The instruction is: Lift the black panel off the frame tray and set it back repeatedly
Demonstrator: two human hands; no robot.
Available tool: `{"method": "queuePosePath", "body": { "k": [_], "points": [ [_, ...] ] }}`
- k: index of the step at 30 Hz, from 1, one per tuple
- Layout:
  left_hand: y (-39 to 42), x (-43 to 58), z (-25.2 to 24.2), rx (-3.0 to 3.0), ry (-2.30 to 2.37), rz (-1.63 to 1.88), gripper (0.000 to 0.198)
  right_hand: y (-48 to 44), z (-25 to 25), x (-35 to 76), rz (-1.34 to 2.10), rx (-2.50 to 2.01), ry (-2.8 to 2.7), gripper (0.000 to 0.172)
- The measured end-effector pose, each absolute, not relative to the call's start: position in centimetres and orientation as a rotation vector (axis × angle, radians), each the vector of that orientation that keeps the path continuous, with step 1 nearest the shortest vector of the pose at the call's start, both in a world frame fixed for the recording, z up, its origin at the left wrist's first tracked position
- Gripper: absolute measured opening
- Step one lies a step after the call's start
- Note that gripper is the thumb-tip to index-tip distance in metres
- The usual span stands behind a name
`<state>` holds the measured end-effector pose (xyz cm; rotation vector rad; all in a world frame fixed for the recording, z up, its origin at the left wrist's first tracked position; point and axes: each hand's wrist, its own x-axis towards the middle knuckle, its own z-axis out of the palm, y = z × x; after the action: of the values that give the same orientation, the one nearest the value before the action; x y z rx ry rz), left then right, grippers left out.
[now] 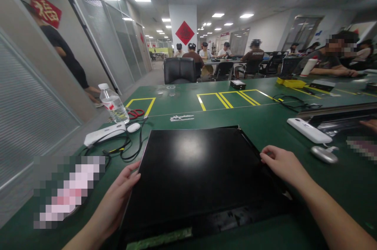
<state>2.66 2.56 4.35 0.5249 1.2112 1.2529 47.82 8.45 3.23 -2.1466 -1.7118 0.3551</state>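
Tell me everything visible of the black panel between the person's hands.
The black panel is a thin, glossy rectangle, apparently a bare display, lying on the green table and mirroring a ceiling light. A narrow green circuit strip runs along its near edge. The left hand lies against its left edge, the right hand on its right edge; whether they grip is unclear.

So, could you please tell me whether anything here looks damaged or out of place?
The black panel held between the left hand and right hand has its near edge bared: a green circuit strip shows there, uncovered. A tangle of black cables lies left of it.
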Motion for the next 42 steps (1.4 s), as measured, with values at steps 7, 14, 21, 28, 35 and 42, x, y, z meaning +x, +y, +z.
{"method": "queuePosePath", "body": {
  "k": [7, 14, 21, 28, 35, 42],
  "points": [
    [2.4, 3.2, 5.1, 0.547, 1.258, 1.235, 0.084, 8.5, 3.3, 47.7, 0.363, -2.158, -1.692, 0.022],
    [2.4, 3.3, 5.3, 0.548, 1.276, 1.214, 0.081, 8.6, 3.3, 47.9, 0.364, -2.151, -1.698, 0.022],
    [2.5, 2.9, 4.7, 0.572, 1.266, 1.209, 0.079, 8.6, 3.3, 47.9, 0.419, -2.138, -1.66, 0.022],
    [2.8, 2.5, 3.9, 0.559, 1.276, 1.232, 0.077, 8.5, 3.6, 47.8, 0.507, -2.152, -1.616, 0.02],
    [2.8, 2.9, 4.5, 0.53, 1.273, 1.241, 0.081, 8.8, 3.6, 47.9, 0.521, -2.163, -1.606, 0.021],
    [2.5, 2.9, 4.4, 0.572, 1.289, 1.255, 0.074, 8.8, 3.4, 48.1, 0.552, -2.188, -1.583, 0.022]
  ]
}}
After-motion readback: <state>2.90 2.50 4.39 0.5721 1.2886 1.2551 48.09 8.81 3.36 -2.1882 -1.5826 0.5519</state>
